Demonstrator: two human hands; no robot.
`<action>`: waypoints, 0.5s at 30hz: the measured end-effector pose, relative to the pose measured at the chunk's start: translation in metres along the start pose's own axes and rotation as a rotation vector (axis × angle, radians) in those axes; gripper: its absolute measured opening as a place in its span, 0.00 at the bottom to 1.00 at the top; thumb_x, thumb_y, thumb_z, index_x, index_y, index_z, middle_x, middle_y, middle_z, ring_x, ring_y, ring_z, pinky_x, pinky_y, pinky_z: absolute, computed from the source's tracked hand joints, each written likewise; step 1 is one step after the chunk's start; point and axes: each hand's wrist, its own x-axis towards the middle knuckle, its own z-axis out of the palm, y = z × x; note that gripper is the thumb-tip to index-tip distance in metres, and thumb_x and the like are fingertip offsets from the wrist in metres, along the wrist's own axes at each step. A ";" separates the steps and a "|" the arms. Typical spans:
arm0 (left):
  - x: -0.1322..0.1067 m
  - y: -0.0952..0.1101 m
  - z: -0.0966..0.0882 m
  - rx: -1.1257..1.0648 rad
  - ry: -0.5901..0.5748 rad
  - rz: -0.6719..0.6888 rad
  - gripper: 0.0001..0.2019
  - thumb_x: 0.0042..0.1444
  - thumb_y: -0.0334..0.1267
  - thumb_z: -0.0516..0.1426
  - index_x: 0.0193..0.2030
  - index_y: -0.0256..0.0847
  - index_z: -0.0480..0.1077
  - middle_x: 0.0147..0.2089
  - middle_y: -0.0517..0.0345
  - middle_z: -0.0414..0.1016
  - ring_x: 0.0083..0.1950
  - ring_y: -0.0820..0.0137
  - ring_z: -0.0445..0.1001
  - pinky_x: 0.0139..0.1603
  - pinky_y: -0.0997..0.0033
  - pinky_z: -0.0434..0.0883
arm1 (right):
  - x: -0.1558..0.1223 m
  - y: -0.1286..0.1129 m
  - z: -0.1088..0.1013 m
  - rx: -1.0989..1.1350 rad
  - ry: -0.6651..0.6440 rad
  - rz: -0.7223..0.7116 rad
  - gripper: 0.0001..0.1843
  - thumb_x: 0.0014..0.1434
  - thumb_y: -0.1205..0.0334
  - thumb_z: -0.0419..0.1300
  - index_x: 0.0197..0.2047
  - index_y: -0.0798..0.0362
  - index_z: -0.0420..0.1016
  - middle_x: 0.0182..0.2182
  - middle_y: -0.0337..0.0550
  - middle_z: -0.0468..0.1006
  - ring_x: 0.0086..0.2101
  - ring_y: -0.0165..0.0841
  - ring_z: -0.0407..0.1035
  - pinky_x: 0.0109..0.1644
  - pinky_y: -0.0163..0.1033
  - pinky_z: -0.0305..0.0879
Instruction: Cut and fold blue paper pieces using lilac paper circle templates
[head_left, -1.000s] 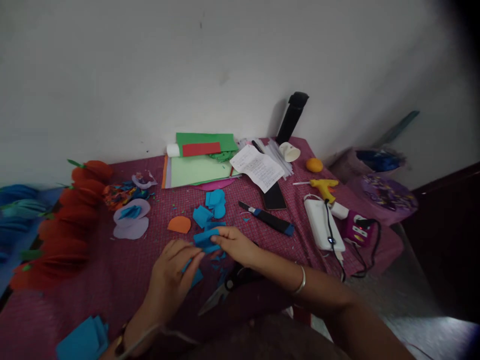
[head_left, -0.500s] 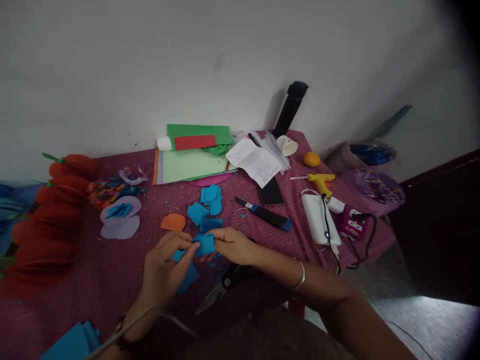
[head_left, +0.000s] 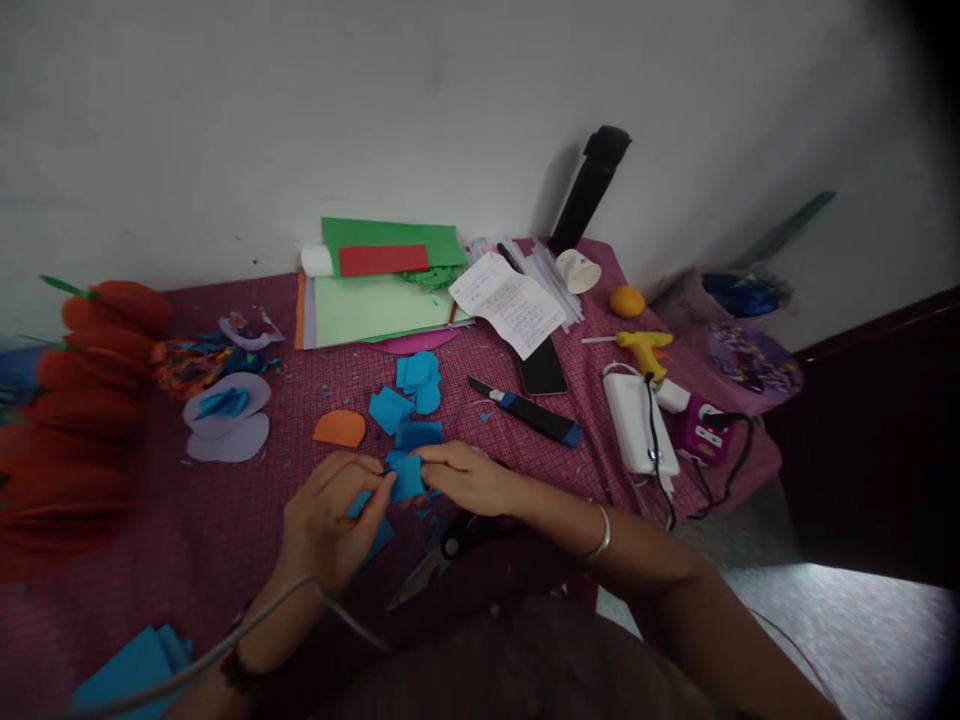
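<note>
Between my two hands is a small piece of blue paper. My left hand pinches its left edge between thumb and fingers. From the other side my right hand grips the right edge, its lower fingers partly hidden. Just beyond them lie blue paper cutouts and an orange paper piece. More blue paper shows under my left hand. Scissors with black handles lie below my hands, blades pointing to the lower left. A utility knife rests to the right, beyond my right hand.
Orange paper pumpkins line the left side near paper scraps and lilac shapes. Coloured sheets, a written note, a phone, a yellow glue gun, a white power bank and a black bottle stand further off.
The camera view has shifted slightly, so most table objects sit a little higher in the picture. Both hands still hold the blue paper, which has turned slightly between the fingers.
</note>
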 end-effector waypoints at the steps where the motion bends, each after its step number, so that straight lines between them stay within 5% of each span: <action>1: 0.000 0.000 0.000 0.003 0.000 0.002 0.10 0.56 0.31 0.58 0.24 0.41 0.67 0.26 0.60 0.74 0.30 0.72 0.74 0.34 0.72 0.71 | -0.001 -0.001 -0.001 -0.033 0.000 -0.017 0.13 0.63 0.67 0.46 0.29 0.55 0.66 0.27 0.39 0.71 0.30 0.29 0.67 0.38 0.34 0.64; 7: -0.004 -0.001 0.003 -0.003 -0.029 0.027 0.09 0.56 0.30 0.57 0.25 0.41 0.67 0.27 0.59 0.74 0.30 0.71 0.73 0.35 0.71 0.71 | 0.001 0.003 -0.002 -0.089 0.013 -0.058 0.18 0.66 0.56 0.47 0.27 0.54 0.62 0.23 0.35 0.61 0.26 0.27 0.58 0.31 0.32 0.57; 10: -0.006 0.000 0.006 -0.032 -0.036 -0.026 0.10 0.55 0.29 0.58 0.23 0.41 0.67 0.27 0.60 0.73 0.31 0.71 0.73 0.35 0.70 0.71 | 0.002 0.006 0.001 -0.124 0.029 -0.039 0.15 0.64 0.59 0.50 0.27 0.55 0.65 0.22 0.33 0.60 0.24 0.25 0.56 0.29 0.31 0.54; 15: -0.012 -0.005 0.005 -0.349 0.041 -0.485 0.03 0.52 0.36 0.60 0.33 0.42 0.70 0.26 0.63 0.71 0.25 0.73 0.70 0.25 0.73 0.67 | 0.001 0.004 0.002 -0.044 0.046 -0.039 0.14 0.65 0.61 0.49 0.32 0.57 0.71 0.26 0.38 0.72 0.27 0.27 0.63 0.32 0.32 0.59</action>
